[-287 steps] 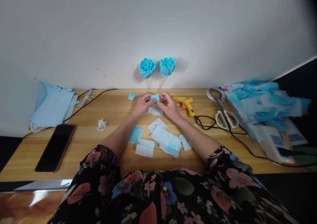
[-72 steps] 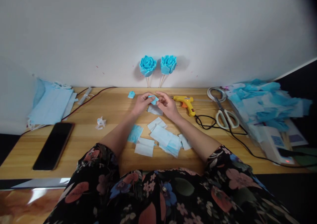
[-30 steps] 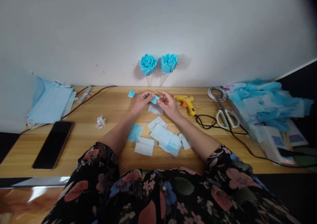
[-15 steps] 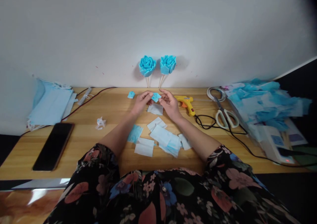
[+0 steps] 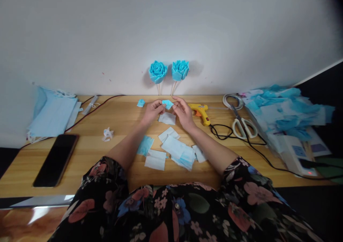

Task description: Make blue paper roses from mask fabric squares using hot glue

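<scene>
A small folded piece of blue fabric (image 5: 167, 104) is held up between my two hands. My left hand (image 5: 153, 110) pinches its left edge, and my right hand (image 5: 183, 112) pinches its right edge, both closed. Below them lies a pale fabric piece (image 5: 167, 118). Another small folded blue piece (image 5: 140, 103) rests just left of my left hand. Nearer to me, between my forearms, several cut white and blue fabric pieces (image 5: 174, 146) lie partly overlapping. Behind my hands, two blue fabric roses (image 5: 158, 71) on thin sticks lean against the wall.
Right of my hands lies a yellow glue gun (image 5: 200, 112), then scissors (image 5: 244, 127), a white coil (image 5: 232, 102), a pile of blue scraps (image 5: 292, 108) and a white power box (image 5: 294, 154). Leftward are face masks (image 5: 53, 115), a phone (image 5: 56, 160) and a crumpled scrap (image 5: 107, 134).
The view has shifted slightly. The blue piece between my fingers has turned a little, and both hands keep their pinch on it.
</scene>
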A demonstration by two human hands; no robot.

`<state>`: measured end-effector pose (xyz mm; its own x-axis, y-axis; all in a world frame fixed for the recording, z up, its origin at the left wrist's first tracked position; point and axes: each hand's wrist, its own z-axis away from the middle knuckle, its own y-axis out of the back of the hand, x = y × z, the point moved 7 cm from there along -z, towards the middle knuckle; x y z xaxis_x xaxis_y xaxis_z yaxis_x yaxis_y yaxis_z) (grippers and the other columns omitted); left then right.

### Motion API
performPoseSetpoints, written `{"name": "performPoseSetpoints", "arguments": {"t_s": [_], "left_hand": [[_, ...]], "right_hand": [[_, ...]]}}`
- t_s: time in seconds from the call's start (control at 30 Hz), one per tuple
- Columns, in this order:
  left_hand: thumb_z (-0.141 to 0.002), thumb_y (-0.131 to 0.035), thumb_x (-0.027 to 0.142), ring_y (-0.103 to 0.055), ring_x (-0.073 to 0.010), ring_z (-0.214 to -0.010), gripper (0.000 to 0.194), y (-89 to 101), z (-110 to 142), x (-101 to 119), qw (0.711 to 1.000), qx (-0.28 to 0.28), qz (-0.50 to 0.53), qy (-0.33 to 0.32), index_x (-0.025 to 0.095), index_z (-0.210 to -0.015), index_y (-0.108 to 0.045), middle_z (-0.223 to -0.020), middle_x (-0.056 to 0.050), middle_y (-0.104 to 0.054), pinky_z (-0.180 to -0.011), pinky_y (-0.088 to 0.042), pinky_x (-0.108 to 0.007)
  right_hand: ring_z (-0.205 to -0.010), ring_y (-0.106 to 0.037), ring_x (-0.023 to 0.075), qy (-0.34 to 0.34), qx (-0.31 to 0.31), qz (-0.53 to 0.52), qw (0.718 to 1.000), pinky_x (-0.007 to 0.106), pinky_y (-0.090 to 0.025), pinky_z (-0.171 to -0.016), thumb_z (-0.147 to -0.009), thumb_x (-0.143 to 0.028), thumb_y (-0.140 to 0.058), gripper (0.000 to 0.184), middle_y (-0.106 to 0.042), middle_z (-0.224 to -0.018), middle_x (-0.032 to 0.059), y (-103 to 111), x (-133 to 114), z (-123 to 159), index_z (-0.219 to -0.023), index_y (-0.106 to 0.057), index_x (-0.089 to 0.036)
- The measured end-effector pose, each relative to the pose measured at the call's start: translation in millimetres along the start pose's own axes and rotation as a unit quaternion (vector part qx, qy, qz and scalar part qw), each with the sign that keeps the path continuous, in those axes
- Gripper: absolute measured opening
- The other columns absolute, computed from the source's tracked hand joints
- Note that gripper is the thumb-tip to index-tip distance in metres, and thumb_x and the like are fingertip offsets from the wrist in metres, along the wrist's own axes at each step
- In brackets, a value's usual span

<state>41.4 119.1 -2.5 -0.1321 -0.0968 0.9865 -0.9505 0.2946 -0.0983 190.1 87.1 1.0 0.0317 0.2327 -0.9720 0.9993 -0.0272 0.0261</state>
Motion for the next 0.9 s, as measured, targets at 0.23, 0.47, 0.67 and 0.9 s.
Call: {"name": "performPoseSetpoints", "arguments": {"t_s": [0.23, 0.47, 0.67, 0.9], "left_hand": [[-0.075, -0.075, 0.049, -0.045, -0.0087, -0.054, 0.039, -0.5, 0, -1, 1.000, -0.005, -0.003, -0.001, 0.018, -0.066, -0.054, -0.056, 0.003, -0.054, -0.056, -0.038, -0.023], [-0.075, -0.075, 0.049, -0.044, -0.0087, -0.054, 0.039, -1.6, 0, 0, 1.000, -0.015, -0.025, -0.002, 0.018, -0.064, -0.054, -0.056, 0.003, -0.053, -0.056, -0.037, -0.023], [-0.079, -0.071, 0.056, -0.045, -0.0092, -0.056, 0.045, -4.1, 1, 4, 0.999, -0.028, -0.040, -0.009, 0.017, -0.063, -0.054, -0.057, 0.002, -0.053, -0.057, -0.038, -0.024], [-0.073, -0.077, 0.048, -0.041, -0.0074, -0.051, 0.040, -4.7, -2, -8, 0.999, -0.037, -0.038, 0.003, 0.018, -0.068, -0.052, -0.054, 0.004, -0.050, -0.052, -0.032, -0.022]], "right_hand": [[-0.083, -0.061, 0.0182, -0.004, -0.010, 0.011, 1.000, 0.032, -0.052, -0.074, -0.083, -0.049, -0.071, 0.053, -0.064, -0.092, 0.0025, -3, -1, 1, -0.128, -0.059, -0.024], [-0.079, -0.059, 0.0165, 0.010, -0.019, 0.024, 0.999, 0.031, -0.051, -0.071, -0.082, -0.043, -0.070, 0.050, -0.065, -0.096, 0.0026, -4, 1, 0, -0.128, -0.059, -0.024], [-0.081, -0.058, 0.0174, 0.015, -0.007, 0.017, 1.000, 0.031, -0.050, -0.071, -0.083, -0.044, -0.068, 0.048, -0.062, -0.092, 0.0020, -2, 2, -2, -0.127, -0.059, -0.025], [-0.077, -0.056, 0.0159, 0.027, 0.007, 0.019, 0.999, 0.029, -0.048, -0.067, -0.083, -0.040, -0.068, 0.047, -0.061, -0.089, 0.0013, -1, 3, -4, -0.127, -0.059, -0.025]]}}
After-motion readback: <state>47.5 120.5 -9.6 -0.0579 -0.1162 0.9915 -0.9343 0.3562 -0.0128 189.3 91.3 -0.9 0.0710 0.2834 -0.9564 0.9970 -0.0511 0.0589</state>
